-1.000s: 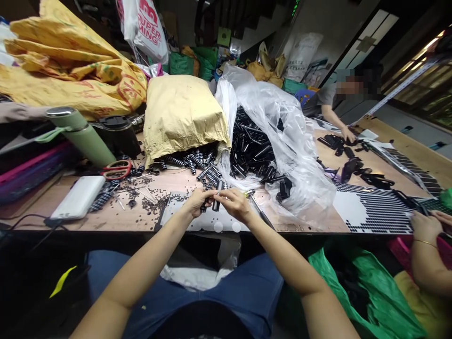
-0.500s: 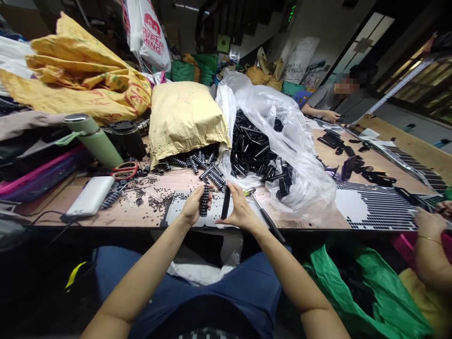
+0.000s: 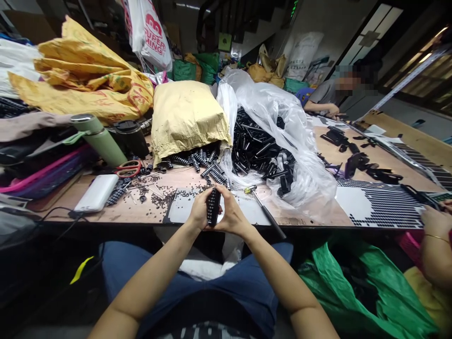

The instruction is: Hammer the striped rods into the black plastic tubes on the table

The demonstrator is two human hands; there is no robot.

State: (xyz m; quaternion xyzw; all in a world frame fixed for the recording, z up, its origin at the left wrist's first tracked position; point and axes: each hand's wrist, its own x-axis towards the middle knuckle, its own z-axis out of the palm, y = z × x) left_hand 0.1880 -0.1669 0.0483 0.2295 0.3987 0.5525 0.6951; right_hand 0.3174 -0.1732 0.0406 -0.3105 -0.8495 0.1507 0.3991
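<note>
Between my hands, above the table's front edge, is a black keypad strip point(image 3: 213, 207) with rows of small pale-marked buttons, held upright against a slim black case whose body is largely hidden. My left hand point(image 3: 199, 208) is closed around the left side. My right hand point(image 3: 231, 210) grips the case at its top and bottom ends, with thumb and fingers curved. Behind my hands, more keypad strips point(image 3: 213, 173) spill from a yellow paper sack point(image 3: 190, 115). Many black cases point(image 3: 252, 141) lie in a clear plastic bag point(image 3: 300, 141).
A screwdriver-like tool with a black handle point(image 3: 273, 221) lies right of my hands. Small dark bits point(image 3: 155, 195) are scattered left, near red scissors point(image 3: 129, 168), a white box point(image 3: 96, 193) and a green bottle point(image 3: 100, 141). Another person's hand point(image 3: 432, 221) is at far right.
My hands were apart, the left with the keypad strip and the right with the black case. They have come together, bringing strip and case against each other.
</note>
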